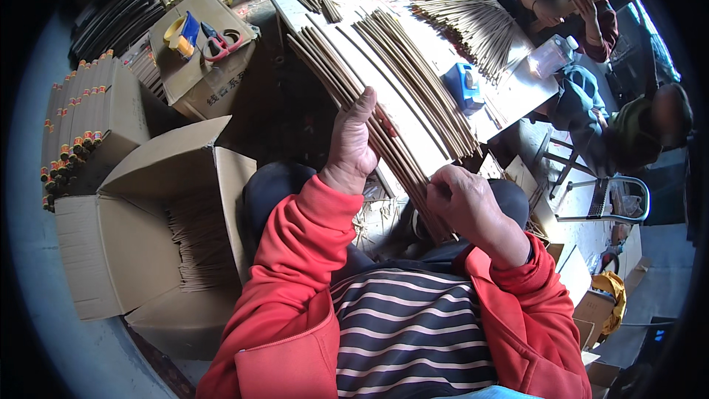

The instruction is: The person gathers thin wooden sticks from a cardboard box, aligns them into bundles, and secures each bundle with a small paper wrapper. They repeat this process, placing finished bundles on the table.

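Note:
A bundle of long brown incense sticks (405,165) slants from the table edge down toward my lap. My left hand (350,139) is closed around its middle, thumb on top, and a small red patch shows among the sticks beside the hand. At the bundle's near end, my right hand (470,205) has its fingers curled tightly together against the sticks. Whatever those fingers pinch is hidden. Beyond the bundle, a row of loose incense sticks (413,77) lies on the white table (402,122).
An open cardboard box (140,251) with sticks inside stands at my left. Behind it, a closed carton (199,92) bears red-handled scissors (220,46) and tape. A blue tape dispenser (464,87) sits on the table. Another person (565,7) is at the far right, near a metal-framed stool (602,199).

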A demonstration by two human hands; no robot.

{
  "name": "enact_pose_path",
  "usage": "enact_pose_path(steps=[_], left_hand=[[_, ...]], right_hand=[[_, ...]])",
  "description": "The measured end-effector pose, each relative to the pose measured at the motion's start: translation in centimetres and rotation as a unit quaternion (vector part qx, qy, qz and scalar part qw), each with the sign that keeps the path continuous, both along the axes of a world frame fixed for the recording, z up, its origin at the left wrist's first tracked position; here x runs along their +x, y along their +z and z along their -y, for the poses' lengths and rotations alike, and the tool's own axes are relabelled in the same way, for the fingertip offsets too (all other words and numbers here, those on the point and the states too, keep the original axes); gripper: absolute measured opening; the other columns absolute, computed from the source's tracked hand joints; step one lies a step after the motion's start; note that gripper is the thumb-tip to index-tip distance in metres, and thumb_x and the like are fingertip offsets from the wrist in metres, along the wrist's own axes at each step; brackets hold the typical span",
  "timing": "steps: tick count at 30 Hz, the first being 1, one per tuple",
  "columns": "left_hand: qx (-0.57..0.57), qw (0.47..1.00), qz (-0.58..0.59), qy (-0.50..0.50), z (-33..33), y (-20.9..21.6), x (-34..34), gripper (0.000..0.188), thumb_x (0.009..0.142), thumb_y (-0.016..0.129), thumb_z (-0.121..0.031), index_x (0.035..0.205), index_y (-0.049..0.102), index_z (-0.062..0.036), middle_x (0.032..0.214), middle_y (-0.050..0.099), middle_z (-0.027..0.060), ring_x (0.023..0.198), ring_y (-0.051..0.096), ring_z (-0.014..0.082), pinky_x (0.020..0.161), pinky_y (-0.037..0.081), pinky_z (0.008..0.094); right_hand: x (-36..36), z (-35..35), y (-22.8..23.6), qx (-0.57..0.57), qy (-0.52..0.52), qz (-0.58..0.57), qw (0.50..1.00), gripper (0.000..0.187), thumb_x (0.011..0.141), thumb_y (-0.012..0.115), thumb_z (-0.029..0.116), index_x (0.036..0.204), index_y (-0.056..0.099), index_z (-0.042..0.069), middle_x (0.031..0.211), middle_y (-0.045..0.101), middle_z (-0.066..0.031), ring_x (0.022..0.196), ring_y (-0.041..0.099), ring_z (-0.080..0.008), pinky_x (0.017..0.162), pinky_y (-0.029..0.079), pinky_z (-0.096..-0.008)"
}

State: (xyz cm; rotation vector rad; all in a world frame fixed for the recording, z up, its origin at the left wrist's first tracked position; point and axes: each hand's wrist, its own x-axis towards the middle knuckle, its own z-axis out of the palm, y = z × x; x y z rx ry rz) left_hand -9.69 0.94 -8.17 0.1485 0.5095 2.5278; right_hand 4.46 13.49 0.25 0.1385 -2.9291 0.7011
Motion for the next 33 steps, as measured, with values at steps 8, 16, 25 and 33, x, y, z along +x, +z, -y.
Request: enact_pose_path(steps=[8, 16, 25, 33], left_hand=[[0.039, 0.999, 0.027, -0.016, -0.2, -0.4, 0.1, 0.023, 0.080, 0.069, -0.035, 0.077, 0.056, -0.0154, 0.067, 0.053, 0.0004, 0.061, 0.053, 0.0147, 0.055, 0.046, 0.0284], [0.006, 1.000, 0.028, -0.005, 0.0, -0.1, 0.0, 0.020, 0.082, 0.066, -0.023, 0.074, 0.054, -0.0089, 0.067, 0.053, 0.0020, 0.060, 0.053, 0.0153, 0.058, 0.046, 0.0301], [0.011, 1.000, 0.001, 0.006, 0.3, 0.0, -0.1, 0.010, 0.078, 0.063, -0.012, 0.078, 0.053, -0.0110, 0.066, 0.053, 0.0016, 0.061, 0.054, 0.0154, 0.057, 0.046, 0.0307], [0.031, 0.999, -0.003, -0.031, 0.2, 0.5, 0.2, 0.011, 0.077, 0.063, -0.008, 0.083, 0.055, -0.0119, 0.067, 0.053, 0.0016, 0.062, 0.053, 0.0151, 0.057, 0.046, 0.0302]], right_hand=[[0.2, -0.5, 0.0, 0.037, 0.044, -0.005, 0.998, 0.007, 0.075, 0.058, 0.007, 0.074, 0.052, 0.002, 0.065, 0.056, -0.0155, 0.059, 0.059, -0.0327, 0.053, 0.049, -0.0391], [0.3, -0.3, 0.3, 0.064, 0.060, 0.034, 0.996, 0.008, 0.076, 0.060, 0.009, 0.078, 0.055, 0.003, 0.069, 0.057, -0.0130, 0.063, 0.060, -0.0313, 0.056, 0.049, -0.0371], [-0.2, -0.4, 1.1, 0.040, 0.080, 0.071, 0.993, 0.012, 0.078, 0.058, 0.015, 0.076, 0.056, 0.004, 0.069, 0.058, -0.0127, 0.063, 0.059, -0.0314, 0.056, 0.049, -0.0389], [-2.5, 0.0, -1.3, -0.184, -0.017, 0.104, 0.977, 0.069, 0.076, 0.067, 0.050, 0.113, 0.049, -0.006, 0.088, 0.062, -0.0180, 0.089, 0.062, -0.0287, 0.076, 0.049, -0.0355]])
